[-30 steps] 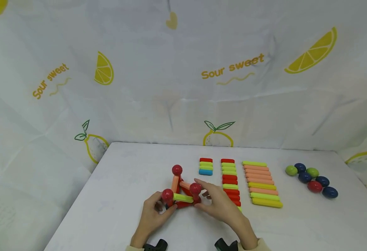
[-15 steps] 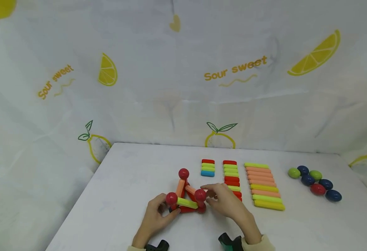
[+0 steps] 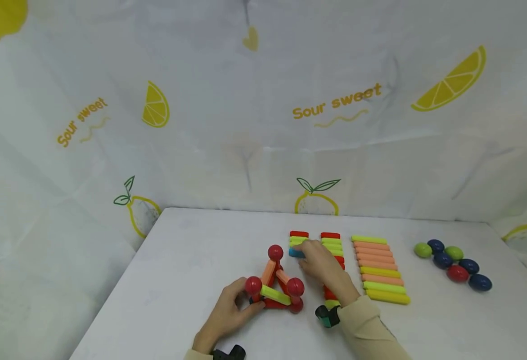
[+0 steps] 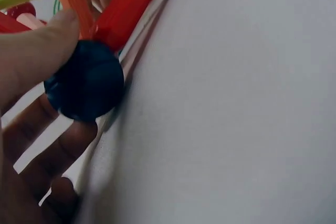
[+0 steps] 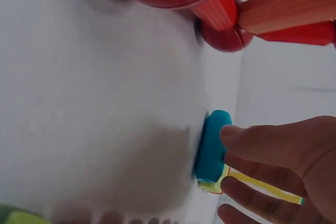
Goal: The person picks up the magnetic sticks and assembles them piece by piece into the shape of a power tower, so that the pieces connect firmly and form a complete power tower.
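Observation:
A triangular ball-and-stick frame (image 3: 276, 296) stands on the table, with red balls on top and red, orange and yellow-green sticks. My left hand (image 3: 229, 311) grips its left corner. In the left wrist view, the thumb and fingers are around the dark blue ball (image 4: 86, 82) at its base. My right hand (image 3: 323, 262) is off the frame and over the short sticks behind it. In the right wrist view, its thumb overlaps the edge of a blue stick (image 5: 211, 145), and the other fingers lie slightly apart beside it. Whether the thumb presses on it cannot be told.
Right of the frame runs a column of short red and yellow-green sticks (image 3: 331, 235), partly under my right forearm. Beyond it lies a column of longer orange and yellow sticks (image 3: 379, 272). Several loose blue, green and red balls (image 3: 458, 273) sit at the far right of the white table (image 3: 155, 300).
My right hand has let go of the frame's right corner and moved back to the blue stick. The left hand still holds the frame, which appears slightly further right in the view.

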